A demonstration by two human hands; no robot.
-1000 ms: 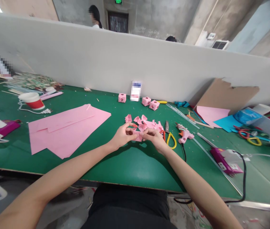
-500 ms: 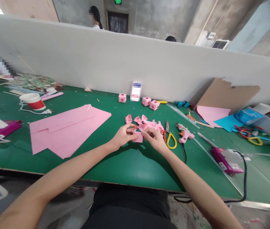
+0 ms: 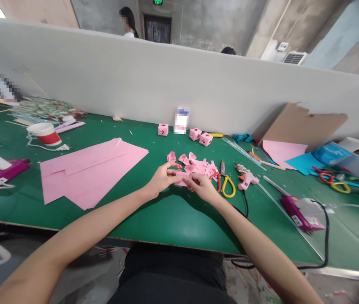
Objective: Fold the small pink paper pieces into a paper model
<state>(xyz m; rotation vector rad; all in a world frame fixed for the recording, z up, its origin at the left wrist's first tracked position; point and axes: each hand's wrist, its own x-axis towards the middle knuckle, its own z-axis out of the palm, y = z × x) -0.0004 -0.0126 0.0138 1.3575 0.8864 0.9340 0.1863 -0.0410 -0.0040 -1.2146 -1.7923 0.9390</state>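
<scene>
**Pink piece (image 3: 182, 180) pinched between both hands at mid-frame**

From my seat I see the green table (image 3: 179, 219) spanning the frame, with a pale partition (image 3: 103, 67) behind it. Pink sheets (image 3: 93, 177) lie spread left of centre, partly overlapping. At the right, cardboard (image 3: 303, 124) leans against the partition.

My left hand (image 3: 163, 179) comes in from the lower left, my right hand (image 3: 203, 185) from the lower right, and they nearly meet at the centre of the frame. The fingers of each are closed on the pink piece, the left ones at its left side and the right ones at its right. They cover much of it, so I can't tell its full shape.

A purple power strip (image 3: 301, 213) sits at lower right. Nearer my right hand are a pink glue gun (image 3: 247, 179) and, between the two, scissors (image 3: 223, 171). A white-and-red cup (image 3: 44, 134) stands at left. Three pink cubes with dark openings, one of them the left cube (image 3: 163, 129), sit at upper centre, near the partition. Pink scraps (image 3: 209, 167) lie in a heap just beyond my hands.
</scene>
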